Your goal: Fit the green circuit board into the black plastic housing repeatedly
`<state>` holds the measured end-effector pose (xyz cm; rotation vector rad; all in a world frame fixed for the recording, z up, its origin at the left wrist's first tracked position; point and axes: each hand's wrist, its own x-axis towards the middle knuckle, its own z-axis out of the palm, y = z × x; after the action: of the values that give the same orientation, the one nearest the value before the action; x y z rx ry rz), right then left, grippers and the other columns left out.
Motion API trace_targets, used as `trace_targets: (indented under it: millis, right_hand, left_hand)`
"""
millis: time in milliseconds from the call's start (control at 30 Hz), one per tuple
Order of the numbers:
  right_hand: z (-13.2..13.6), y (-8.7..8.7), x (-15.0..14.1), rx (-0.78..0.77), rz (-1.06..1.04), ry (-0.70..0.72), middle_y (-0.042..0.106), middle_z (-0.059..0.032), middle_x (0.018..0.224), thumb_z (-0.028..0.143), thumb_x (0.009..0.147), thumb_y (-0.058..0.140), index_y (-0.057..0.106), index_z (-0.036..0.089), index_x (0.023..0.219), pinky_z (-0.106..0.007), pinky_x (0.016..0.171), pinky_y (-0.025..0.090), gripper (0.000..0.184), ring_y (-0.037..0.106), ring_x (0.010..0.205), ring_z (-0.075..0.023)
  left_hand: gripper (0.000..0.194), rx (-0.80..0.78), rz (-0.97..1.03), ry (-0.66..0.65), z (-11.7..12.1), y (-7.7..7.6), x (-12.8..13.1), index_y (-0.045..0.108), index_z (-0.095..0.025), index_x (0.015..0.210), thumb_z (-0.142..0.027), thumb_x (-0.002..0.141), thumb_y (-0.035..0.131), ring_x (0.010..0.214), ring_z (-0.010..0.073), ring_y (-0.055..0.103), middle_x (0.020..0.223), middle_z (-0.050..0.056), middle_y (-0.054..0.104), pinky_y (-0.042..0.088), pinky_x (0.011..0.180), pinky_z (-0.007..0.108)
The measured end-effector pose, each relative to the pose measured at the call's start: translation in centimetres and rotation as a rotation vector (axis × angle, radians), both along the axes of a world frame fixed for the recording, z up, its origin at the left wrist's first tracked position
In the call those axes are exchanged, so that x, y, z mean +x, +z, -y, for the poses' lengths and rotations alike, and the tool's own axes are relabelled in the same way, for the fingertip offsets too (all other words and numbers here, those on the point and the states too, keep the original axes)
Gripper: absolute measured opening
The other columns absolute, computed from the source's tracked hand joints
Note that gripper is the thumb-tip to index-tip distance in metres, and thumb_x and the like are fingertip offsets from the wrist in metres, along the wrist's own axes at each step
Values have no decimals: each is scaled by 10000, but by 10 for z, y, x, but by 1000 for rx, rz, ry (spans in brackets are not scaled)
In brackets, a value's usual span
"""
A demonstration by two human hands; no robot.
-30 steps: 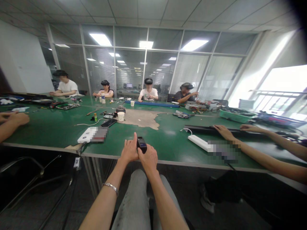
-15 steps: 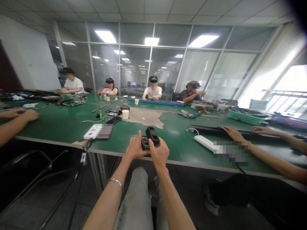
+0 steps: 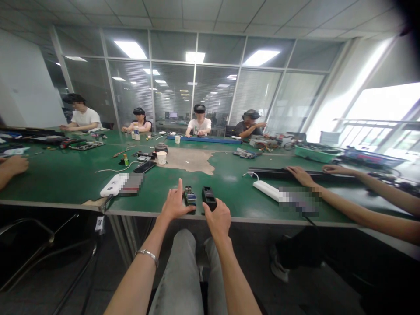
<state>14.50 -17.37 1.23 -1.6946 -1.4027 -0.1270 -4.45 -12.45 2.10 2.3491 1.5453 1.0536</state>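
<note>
Near the table's front edge, a small device lies in two parts, side by side with a gap between them. The left part is an open circuit board module [image 3: 190, 196] with its components showing. My left hand [image 3: 174, 204] is beside it, index finger stretched up and thumb pointing right below the module; the fingers are apart. The right part is a black plastic casing [image 3: 208, 195], its hollow side up. My right hand [image 3: 218, 216] grips the casing's near end between thumb and fingers, partly covering it.
A white power bank [image 3: 113, 185], a black phone [image 3: 145, 167] and a paper cup [image 3: 162, 158] are on the green table [image 3: 229, 197]. To the right, a co-worker's hand [image 3: 300, 176] rests on a long black bar [image 3: 272, 173]. Other people sit across the table.
The black casing has come away from the circuit board module and moved right and down. My hands have spread apart, and the view has turned slightly right.
</note>
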Motion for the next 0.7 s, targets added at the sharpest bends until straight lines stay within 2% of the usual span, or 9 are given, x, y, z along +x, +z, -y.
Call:
trace_targets:
  millis: [133,200,333,533,700]
  right_hand:
    - [1,1,1,6,13,-14,640,-227,1040,492,767,675,599,52,1171,-397,837,403,602,566,970,-337]
    - [2,2,2,9,-7,-4,646,-221,1022,468,770,671,619,57,1134,-398,842,404,552,568,961,-333]
    - [0,8,2,17,-52,28,678,-152,912,453,814,619,669,120,992,-357,804,420,381,600,883,-283]
    - [-7,39,-16,71,-109,118,697,-89,907,520,847,565,672,166,998,-288,754,429,400,624,838,-221]
    - [-11,57,-39,-89,-42,147,707,-79,899,494,837,589,685,180,939,-255,723,427,344,645,845,-202]
  left_hand:
    - [1361,-11,15,-29,-2,-1,-1,-89,-129,1531,-652,616,771,1162,348,524,1229,162,616,300,1062,519]
    - [1350,-19,20,-44,-3,-1,-1,-75,-126,1534,-651,621,770,1173,349,518,1240,167,609,305,1058,513]
    - [1328,-27,33,-59,-4,-3,-2,-68,-121,1535,-668,642,749,1201,349,499,1263,175,592,311,1055,505]
    - [1349,-9,56,-73,-7,-7,-4,-123,-127,1524,-662,646,749,1173,331,512,1249,165,604,350,1022,480]
    - [1281,2,44,-81,-6,-7,-5,-102,-156,1531,-625,681,734,1151,315,519,1243,140,609,365,1007,482]
